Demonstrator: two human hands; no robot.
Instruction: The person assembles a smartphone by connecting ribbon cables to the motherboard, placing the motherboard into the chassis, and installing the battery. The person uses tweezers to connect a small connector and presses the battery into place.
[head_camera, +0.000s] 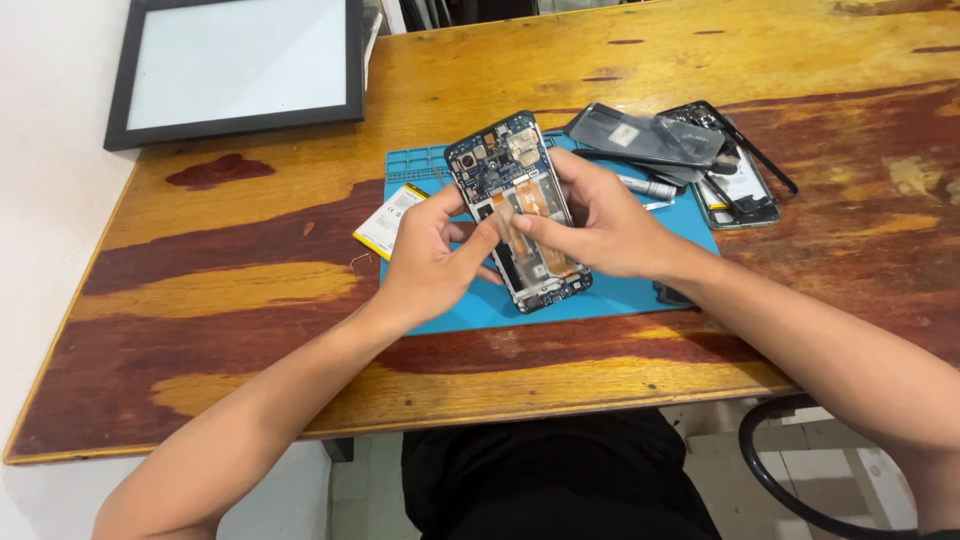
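Note:
An opened smartphone (512, 170) with its back cover off lies on a blue repair mat (640, 290), showing a blue circuit board and an empty battery bay. My left hand (430, 255) rests against the phone's left side, its thumb reaching over the middle. My right hand (600, 220) grips the phone's right edge, and its thumb and finger pinch a thin translucent strip (508, 218) above the battery bay. A yellow-edged white battery (388, 220) lies just left of the mat.
Dark phone back covers and a phone frame (690, 150) are piled at the mat's far right, with a pen-like tool (645, 187). A black-framed panel (238, 65) sits at the far left. The wooden table (220, 290) ends near my lap; a black cable (770, 480) hangs below right.

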